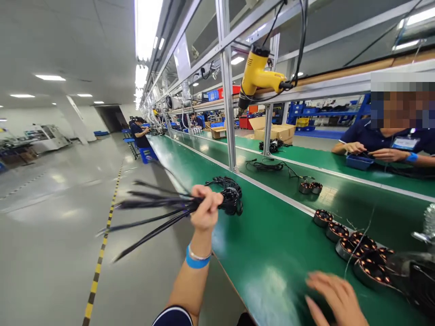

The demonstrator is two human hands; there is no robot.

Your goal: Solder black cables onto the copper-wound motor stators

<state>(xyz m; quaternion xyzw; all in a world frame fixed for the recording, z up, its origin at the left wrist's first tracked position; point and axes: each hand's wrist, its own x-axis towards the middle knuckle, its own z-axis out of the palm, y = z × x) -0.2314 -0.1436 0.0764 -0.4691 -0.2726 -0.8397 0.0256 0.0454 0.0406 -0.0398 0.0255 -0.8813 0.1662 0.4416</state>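
My left hand (205,210) is closed around a bundle of black cables (159,203), held over the bench's near edge. The cables' loose ends fan out to the left above the floor and are blurred. Just behind that hand, a coil of black cable (231,194) appears at the green bench top; whether it joins the held bundle I cannot tell. Low on the right, my right hand (335,296) hovers by the bench with fingers spread and slightly blurred, holding nothing visible. Near it is a group of motor stators (370,269) with copper windings.
A yellow heat gun (256,79) hangs from the metal frame (228,90). Two stators (311,187) and some thin cables (268,166) lie farther back. Across the bench a co-worker's hands (387,154) are at a blue tray (359,161). Cardboard boxes (275,131) stand behind.
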